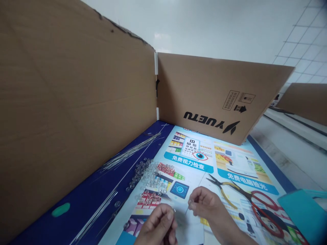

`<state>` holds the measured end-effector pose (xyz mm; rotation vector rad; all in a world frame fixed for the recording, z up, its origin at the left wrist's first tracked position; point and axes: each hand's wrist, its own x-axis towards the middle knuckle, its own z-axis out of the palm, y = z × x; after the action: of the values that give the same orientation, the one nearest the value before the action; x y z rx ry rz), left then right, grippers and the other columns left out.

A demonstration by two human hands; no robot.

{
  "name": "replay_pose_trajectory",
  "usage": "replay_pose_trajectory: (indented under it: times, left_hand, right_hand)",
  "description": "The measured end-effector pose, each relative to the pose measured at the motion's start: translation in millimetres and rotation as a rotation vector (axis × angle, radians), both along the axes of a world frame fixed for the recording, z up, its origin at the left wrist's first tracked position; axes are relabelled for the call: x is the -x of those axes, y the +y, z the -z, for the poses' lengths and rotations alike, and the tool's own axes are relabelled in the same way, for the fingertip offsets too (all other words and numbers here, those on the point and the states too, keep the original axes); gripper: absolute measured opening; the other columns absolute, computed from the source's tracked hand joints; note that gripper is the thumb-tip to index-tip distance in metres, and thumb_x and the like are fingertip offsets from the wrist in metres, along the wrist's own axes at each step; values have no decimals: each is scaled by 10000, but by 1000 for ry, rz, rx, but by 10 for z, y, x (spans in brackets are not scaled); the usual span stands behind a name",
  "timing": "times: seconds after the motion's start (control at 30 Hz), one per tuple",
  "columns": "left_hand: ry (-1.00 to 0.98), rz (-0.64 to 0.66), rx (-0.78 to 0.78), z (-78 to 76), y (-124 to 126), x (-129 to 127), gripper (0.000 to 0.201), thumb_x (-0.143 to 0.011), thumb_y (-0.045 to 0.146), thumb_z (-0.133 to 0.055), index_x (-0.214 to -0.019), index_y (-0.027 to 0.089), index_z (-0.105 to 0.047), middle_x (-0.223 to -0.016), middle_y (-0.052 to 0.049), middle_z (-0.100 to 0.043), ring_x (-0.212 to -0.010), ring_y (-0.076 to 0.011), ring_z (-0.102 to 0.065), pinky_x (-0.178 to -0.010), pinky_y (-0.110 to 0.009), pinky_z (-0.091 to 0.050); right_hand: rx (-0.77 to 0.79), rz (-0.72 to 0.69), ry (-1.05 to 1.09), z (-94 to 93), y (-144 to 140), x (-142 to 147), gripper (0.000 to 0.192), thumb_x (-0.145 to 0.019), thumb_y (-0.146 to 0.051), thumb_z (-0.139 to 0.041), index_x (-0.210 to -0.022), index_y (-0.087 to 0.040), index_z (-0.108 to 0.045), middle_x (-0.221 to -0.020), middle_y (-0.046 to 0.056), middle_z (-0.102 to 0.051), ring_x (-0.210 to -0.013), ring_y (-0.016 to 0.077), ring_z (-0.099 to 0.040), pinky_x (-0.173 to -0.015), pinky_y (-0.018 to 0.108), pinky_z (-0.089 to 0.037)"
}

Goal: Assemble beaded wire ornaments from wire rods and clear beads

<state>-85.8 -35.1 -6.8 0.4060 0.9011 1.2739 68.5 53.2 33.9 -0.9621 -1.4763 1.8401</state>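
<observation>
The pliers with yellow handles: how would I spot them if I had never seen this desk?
Start at the brown cardboard panel printed YUETU at the back, then drop to the colourful printed poster covering the table. The yellow-handled pliers lie there, right of the person's right hand. Their slim dark pointed jaws and yellow grips set them apart from the red-handled scissors lying against them.

i read "yuetu" upside down on the brown cardboard panel (219, 98). the printed poster mat (230, 163) shows "免费视力检查" and "免费电脑验光".
</observation>
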Motion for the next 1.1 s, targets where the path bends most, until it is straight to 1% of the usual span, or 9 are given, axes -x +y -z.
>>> replay_pose_trajectory:
  times: [0.1, 0.17, 0.27, 0.37, 0.57, 0.73, 0.87, 0.97, 1.1]
  left_hand:
    - [6, -102, -24, -56, 45, 26, 353, -658, 449, -704, -649, 177, -478, -575, 53, -557, -449, -54, -436, -498, -195, -312]
    - [28, -136, -19, -70, 74, 16, 346, -654, 441, -710, -669, 175, -489, -600, 49, -565, -464, -52, -437, -500, -189, -304]
    - [38, -139, -26, -55, 105, -39, 335, -660, 431, -710, -701, 174, -499, -598, 48, -567, -461, -48, -431, -497, -187, -301]
    - [-11, -77, -48, -55, 121, -101, 319, -680, 413, -701, -697, 166, -500, -611, 32, -595, -463, -52, -470, -489, -182, -303]
    - [-315, 122, 53, -183, 163, -192, 317, -773, 464, -584, -799, 150, -553, -633, -2, -634, -468, -93, -558, -552, -259, -436]
    - [-147, 280, 27, -99, 231, -397, 297, -700, 400, -692, -751, 136, -564, -712, -10, -624, -530, -78, -560, -511, -203, -399]
    - [-129, 421, -37, 16, 278, -526, 370, -665, 419, -716, -831, 125, -563, -726, -57, -646, -521, -91, -587, -487, -187, -369]
    - [-73, 438, -50, 55, 302, -543, 417, -624, 443, -740, -805, 119, -549, -690, -52, -645, -426, -44, -515, -416, -159, -280]
    - [57, 435, -74, 84, 311, -516, 466, -558, 507, -752, -694, 118, -536, -507, -4, -582, -359, -17, -391, -392, -171, -177]
  right_hand:
    - [98, -24, 43, 4, 5, -2, 256, -663, -324, -721, -768, -148, -567, -664, -3, -561, -571, 102, -527, -490, 202, -400]
    - [137, -65, 75, 35, -19, 11, 297, -641, -350, -731, -768, -149, -552, -623, -14, -546, -531, 106, -535, -411, 181, -374]
    - [151, -67, 89, 53, -75, 32, 316, -639, -365, -732, -773, -152, -541, -516, -74, -464, -365, 34, -384, -314, 137, -220]
    - [122, 3, 95, -10, -116, 21, 285, -670, -352, -716, -777, -150, -546, -495, -103, -404, -336, -7, -229, -325, 149, -115]
    - [139, 69, 228, -179, -114, -92, 232, -695, -305, -700, -798, -158, -552, -545, -94, -407, -369, -5, -241, -359, 167, -117]
    - [142, 35, 282, -185, -127, -129, 224, -682, -296, -702, -775, -159, -552, -524, -95, -415, -348, -3, -251, -345, 160, -143]
    - [129, 34, 315, -176, -129, -128, 231, -670, -302, -711, -769, -166, -551, -552, -95, -436, -339, -13, -239, -335, 151, -152]
    - [103, 72, 301, -167, -128, -126, 228, -660, -296, -718, -742, -160, -554, -556, -93, -433, -349, -15, -243, -340, 147, -157]
    - [101, 30, 279, -146, -117, -131, 216, -674, -298, -707, -757, -163, -559, -571, -78, -450, -352, 1, -298, -343, 153, -184]
